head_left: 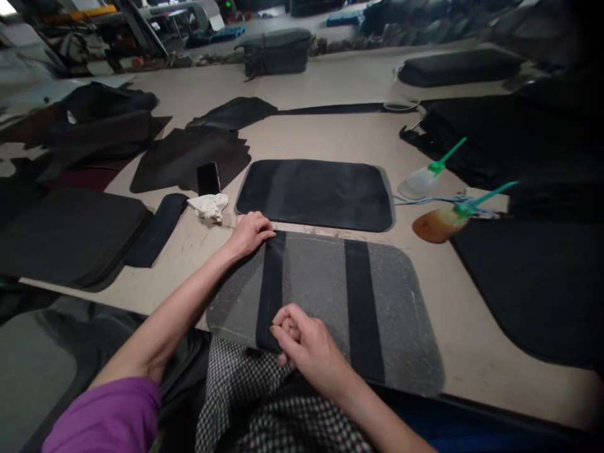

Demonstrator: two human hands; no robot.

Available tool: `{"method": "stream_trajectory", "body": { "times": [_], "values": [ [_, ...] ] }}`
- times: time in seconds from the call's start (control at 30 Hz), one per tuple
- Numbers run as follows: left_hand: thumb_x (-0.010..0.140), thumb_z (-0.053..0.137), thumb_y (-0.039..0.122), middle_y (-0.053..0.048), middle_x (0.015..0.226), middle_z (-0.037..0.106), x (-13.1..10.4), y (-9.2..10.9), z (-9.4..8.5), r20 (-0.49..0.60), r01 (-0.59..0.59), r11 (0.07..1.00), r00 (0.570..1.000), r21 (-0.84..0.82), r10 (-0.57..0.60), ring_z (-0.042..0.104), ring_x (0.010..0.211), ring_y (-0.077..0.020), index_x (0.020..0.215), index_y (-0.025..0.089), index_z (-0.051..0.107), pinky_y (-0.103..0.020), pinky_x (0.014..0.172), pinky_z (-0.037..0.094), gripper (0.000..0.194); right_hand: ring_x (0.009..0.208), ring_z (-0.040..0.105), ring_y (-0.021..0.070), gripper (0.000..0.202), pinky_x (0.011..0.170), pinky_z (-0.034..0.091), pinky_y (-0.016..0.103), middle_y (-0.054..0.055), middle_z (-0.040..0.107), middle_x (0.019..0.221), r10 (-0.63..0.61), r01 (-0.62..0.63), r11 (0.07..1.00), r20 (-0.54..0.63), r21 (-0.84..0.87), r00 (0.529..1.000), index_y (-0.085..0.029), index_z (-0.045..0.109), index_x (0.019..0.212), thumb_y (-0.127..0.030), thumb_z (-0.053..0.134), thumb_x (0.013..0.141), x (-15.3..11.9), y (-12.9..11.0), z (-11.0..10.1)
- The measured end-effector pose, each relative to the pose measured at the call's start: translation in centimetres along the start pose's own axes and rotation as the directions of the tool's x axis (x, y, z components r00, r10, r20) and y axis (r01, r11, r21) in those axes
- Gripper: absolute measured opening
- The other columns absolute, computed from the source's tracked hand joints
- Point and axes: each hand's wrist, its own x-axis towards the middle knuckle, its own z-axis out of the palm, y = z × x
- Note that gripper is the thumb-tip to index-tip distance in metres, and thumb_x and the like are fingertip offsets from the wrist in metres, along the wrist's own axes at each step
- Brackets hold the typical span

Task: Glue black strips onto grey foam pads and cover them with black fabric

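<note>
A grey felt-like panel (pixel 316 277) with rounded corners lies in front of me, its near edge at the table edge. Two black fabric strips cross it, a left strip (pixel 271 283) and a right strip (pixel 364 308). At the panel's far edge, my left hand (pixel 251 234) is closed, fingertips pressed on the far end of the left strip. My right hand (pixel 306 343) is closed in a pinch at that strip's near end; its fingers partly hide what they grip. Just beyond lies a black rounded panel (pixel 315 194).
Two squeeze bottles, one with clear liquid (pixel 418 184) and one with amber liquid (pixel 436 226), lie at the right. A phone (pixel 208 178) and a crumpled white cloth (pixel 209 206) are at the left. Stacked black panels (pixel 70 236) and dark fabric (pixel 542 145) flank the work area.
</note>
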Motion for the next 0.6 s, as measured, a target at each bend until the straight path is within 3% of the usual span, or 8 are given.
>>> {"method": "stream_trajectory", "body": {
  "times": [0.2, 0.37, 0.5, 0.6],
  "values": [
    [0.09, 0.074, 0.033, -0.005, 0.107, 0.066, -0.2, 0.0, 0.4, -0.045, -0.052, 0.998, 0.998, 0.036, 0.054, 0.051, 0.106, -0.0259, 0.1, 0.022, 0.069, -0.042, 0.093, 0.031, 0.016, 0.058, 0.067, 0.0115, 0.015, 0.054, 0.047, 0.02, -0.004, 0.059, 0.068, 0.012, -0.011, 1.0, -0.005, 0.016, 1.0, -0.021, 0.058, 0.096, -0.035, 0.056, 0.1, 0.1, 0.8, 0.4],
    [0.098, 0.06, 0.032, -0.005, 0.102, 0.069, -0.6, -0.2, 1.0, -0.039, -0.144, 0.985, 0.988, 0.097, 0.148, 0.047, 0.106, -0.0269, 0.095, 0.024, 0.073, -0.048, 0.094, 0.025, 0.015, 0.052, 0.063, 0.0115, 0.02, 0.048, 0.046, 0.02, -0.004, 0.062, 0.065, 0.044, -0.045, 0.996, 0.014, 0.073, 0.999, -0.021, 0.057, 0.098, -0.04, 0.06, 0.097, 0.3, 1.5, 0.9],
    [0.102, 0.045, 0.021, -0.007, 0.106, 0.07, -1.3, -0.1, 0.9, -0.041, -0.161, 0.981, 0.985, 0.111, 0.167, 0.046, 0.108, -0.0271, 0.101, 0.027, 0.075, -0.05, 0.095, 0.023, 0.03, 0.047, 0.058, 0.0108, 0.023, 0.046, 0.043, 0.02, -0.004, 0.064, 0.063, 0.031, -0.031, 0.992, 0.003, 0.122, 1.0, -0.02, 0.057, 0.099, -0.043, 0.061, 0.096, 0.4, 1.4, 1.8],
    [0.098, 0.044, 0.013, -0.006, 0.112, 0.069, -1.9, -0.3, 0.6, -0.014, -0.171, 0.978, 0.985, 0.12, 0.174, 0.045, 0.114, -0.0277, 0.107, 0.027, 0.075, -0.051, 0.098, 0.022, 0.035, 0.045, 0.055, 0.0109, 0.025, 0.044, 0.042, 0.02, -0.003, 0.066, 0.063, 0.026, -0.027, 0.987, 0.007, 0.158, 1.0, -0.02, 0.055, 0.1, -0.045, 0.06, 0.096, 0.5, 0.9, 2.4]
  ]
}}
